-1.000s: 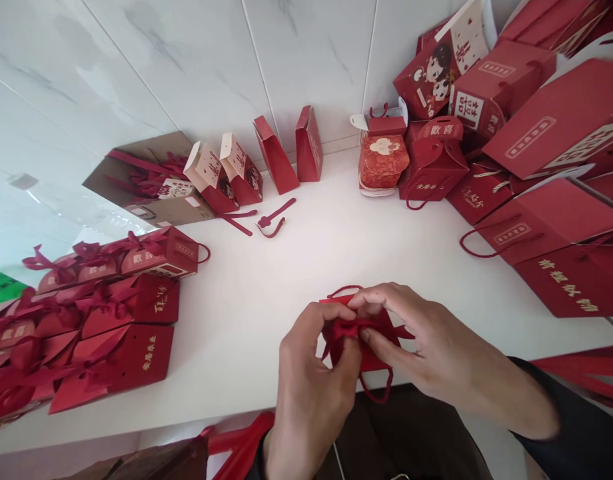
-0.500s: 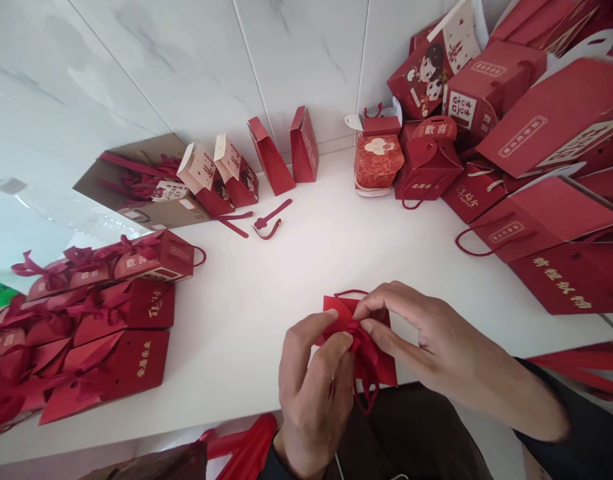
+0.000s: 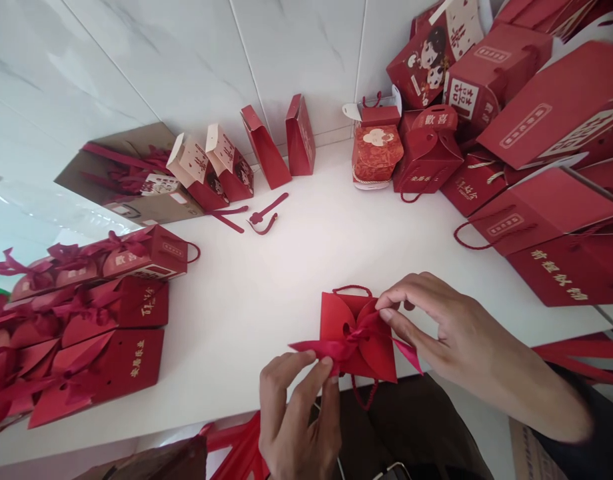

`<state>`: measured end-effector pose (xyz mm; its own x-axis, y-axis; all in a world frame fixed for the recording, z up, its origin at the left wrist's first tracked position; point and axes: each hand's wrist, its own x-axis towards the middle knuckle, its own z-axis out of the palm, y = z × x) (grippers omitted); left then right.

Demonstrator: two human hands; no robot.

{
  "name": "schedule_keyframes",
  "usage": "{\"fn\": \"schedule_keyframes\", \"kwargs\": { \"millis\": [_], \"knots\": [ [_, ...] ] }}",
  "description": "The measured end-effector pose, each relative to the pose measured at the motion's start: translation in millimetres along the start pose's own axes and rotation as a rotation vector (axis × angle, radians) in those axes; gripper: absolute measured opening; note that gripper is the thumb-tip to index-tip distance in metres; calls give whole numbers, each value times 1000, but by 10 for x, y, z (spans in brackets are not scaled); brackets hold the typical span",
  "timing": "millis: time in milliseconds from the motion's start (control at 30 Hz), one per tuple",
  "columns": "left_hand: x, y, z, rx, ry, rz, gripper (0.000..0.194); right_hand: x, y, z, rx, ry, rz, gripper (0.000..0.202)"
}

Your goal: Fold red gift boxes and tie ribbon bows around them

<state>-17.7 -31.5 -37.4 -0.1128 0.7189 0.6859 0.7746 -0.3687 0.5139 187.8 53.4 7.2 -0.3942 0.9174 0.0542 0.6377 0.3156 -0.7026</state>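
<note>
A small red gift box point(image 3: 381, 357) stands at the table's front edge, seen from above with its flaps folded together. A ribbon point(image 3: 336, 348) is tied over its middle, with loops and tails spreading to both sides. My left hand point(image 3: 301, 407) pinches the ribbon's left part between thumb and fingers. On the other side, my right hand point(image 3: 441, 327) pinches the ribbon's right loop near the box's upper right corner. One pointed tail hangs beneath the right fingers. Red cord handles show at the box's far and near sides.
At left stand several ribboned red boxes point(image 3: 136, 293), beside an open carton point(image 3: 151, 213) of ribbons. Loose straps point(image 3: 269, 208) lie near upright boxes point(image 3: 266, 150) along the tiled wall. More red boxes point(image 3: 541, 107) are piled at right.
My hands have moved apart from the box's centre, drawing the ribbon out to both sides. The knot and box flaps, mostly covered before, now show.
</note>
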Motion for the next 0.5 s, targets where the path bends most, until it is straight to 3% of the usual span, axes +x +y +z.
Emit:
{"fn": "schedule_keyframes", "kwargs": {
  "millis": [500],
  "knots": [
    [-97, 84, -4, -200, -32, -486, 10, -21, 77, -24, -38, -16, 170, 28]
  ]
}}
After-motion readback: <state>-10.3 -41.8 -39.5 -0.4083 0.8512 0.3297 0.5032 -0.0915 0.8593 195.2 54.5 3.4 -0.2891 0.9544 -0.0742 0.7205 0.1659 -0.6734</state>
